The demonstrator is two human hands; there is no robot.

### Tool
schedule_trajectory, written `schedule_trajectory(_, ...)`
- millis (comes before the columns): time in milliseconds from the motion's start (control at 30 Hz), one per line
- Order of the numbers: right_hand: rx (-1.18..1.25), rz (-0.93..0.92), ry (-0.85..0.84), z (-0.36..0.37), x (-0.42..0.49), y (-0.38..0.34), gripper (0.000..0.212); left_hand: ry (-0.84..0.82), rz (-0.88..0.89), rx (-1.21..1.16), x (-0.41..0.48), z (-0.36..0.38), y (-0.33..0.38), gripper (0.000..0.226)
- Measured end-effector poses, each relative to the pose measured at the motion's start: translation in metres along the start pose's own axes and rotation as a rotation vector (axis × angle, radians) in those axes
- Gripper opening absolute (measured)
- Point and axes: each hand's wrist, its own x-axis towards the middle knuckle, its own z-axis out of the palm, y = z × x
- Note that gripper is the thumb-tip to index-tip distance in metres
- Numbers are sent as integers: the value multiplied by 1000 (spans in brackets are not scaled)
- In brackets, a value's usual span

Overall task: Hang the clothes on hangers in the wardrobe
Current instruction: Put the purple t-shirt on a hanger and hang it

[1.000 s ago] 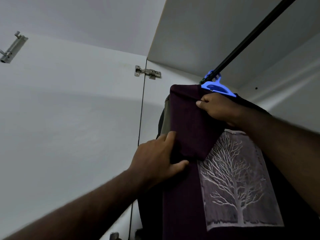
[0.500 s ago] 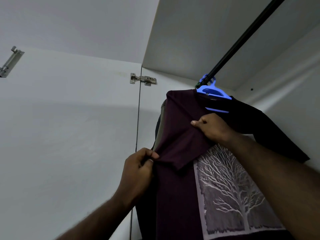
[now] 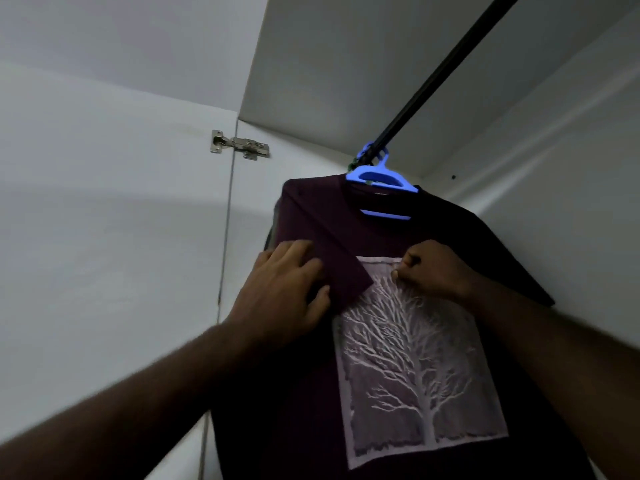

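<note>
Fingers (image 3: 406, 262) of the right hand (image 3: 433, 271) are curling, pinching the maroon T-shirt (image 3: 311, 209) below the blue hanger (image 3: 381, 176). The left hand (image 3: 284, 292) is lying with fingers (image 3: 298, 251) spread against the folded sleeve (image 3: 346, 278), left of and below that hanger. The T-shirt is hanging from it.

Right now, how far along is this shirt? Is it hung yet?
Done: the maroon T-shirt sits on the blue hanger, hooked over the black rail. In hand: the right hand pinches the chest fabric at the tree print, and the left hand is at the sleeve folded across the front. Remaining: flatten that sleeve and let go. Any further clothes are out of view.
</note>
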Motion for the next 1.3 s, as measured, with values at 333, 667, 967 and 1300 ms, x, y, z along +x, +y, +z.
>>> schedule_trajectory(333, -180, 336, 217, -89, -17, 126, 30, 47, 417, -49, 113, 71, 63, 46)
schedule_trajectory(667, -10, 534, 65, -89, -16, 164, 73, 38, 481, -198, 173, 143, 111, 55)
schedule_trajectory(967, -166, 553, 225, -105, 5, 189, 18, 12, 463, -181, 190, 188, 125, 45)
schedule_trajectory(1300, -179, 395, 503, -162, 0, 157, 20, -47, 362, -69, 201, 176, 134, 49)
